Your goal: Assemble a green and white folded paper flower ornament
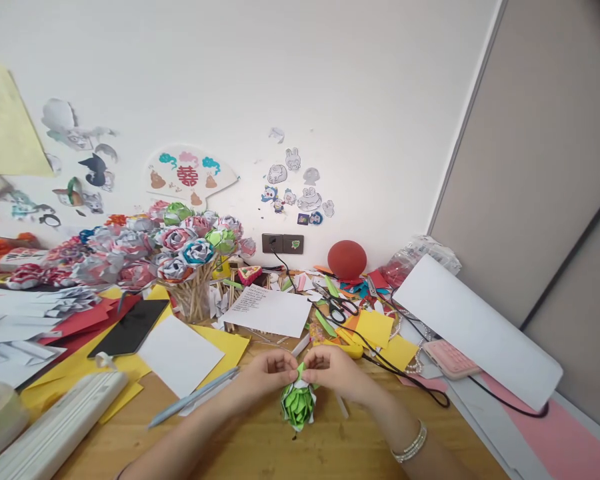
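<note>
Both hands meet over the wooden desk (pixel 260 447) near its front. My left hand (pixel 265 375) and my right hand (pixel 336 372) pinch the top of a green and white folded paper flower (pixel 298 404), which hangs below the fingertips. Fingers of both hands are closed on the paper's upper edge. A bracelet (pixel 410 445) circles my right wrist.
A light blue pen (pixel 193 397) lies left of the hands. Behind are white and yellow sheets (pixel 180 353), a black phone (pixel 130 328), a bunch of paper roses on sticks (pixel 180 250), scissors (pixel 341 308), a red ball (pixel 347 259), a pink calculator (pixel 450 360), black cables.
</note>
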A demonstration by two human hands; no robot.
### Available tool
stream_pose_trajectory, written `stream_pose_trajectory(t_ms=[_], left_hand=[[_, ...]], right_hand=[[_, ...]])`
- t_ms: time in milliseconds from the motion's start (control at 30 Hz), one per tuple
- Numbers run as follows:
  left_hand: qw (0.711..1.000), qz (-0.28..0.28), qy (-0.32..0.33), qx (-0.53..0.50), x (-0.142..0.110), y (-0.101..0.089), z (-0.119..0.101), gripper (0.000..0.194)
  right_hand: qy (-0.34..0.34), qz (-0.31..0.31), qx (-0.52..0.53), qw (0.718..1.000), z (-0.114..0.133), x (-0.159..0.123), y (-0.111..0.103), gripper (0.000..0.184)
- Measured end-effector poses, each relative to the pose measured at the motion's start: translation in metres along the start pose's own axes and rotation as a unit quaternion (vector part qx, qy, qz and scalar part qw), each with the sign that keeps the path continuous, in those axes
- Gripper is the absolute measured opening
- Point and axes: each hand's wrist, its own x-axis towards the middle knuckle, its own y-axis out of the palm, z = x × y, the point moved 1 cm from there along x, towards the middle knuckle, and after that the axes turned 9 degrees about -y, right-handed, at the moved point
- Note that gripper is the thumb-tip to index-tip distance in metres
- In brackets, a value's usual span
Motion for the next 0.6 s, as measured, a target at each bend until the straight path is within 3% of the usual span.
stream_pose_trajectory(t_ms=[267,600], left_hand=[[0.993,-0.056,-0.019,0.097,-0.0013,-0.0003,-0.0103,0.027],[0.967,-0.107,0.046,0.226,-0.0030,0.0066,-0.0087,0.014]], right_hand=[[0.006,-0.016,-0.081,0.997,-0.0002,0.0038,0.0002,0.007],[-0.035,0.008,-0.181,0.983,0.0003,0.0035,0.0019,0.008]])
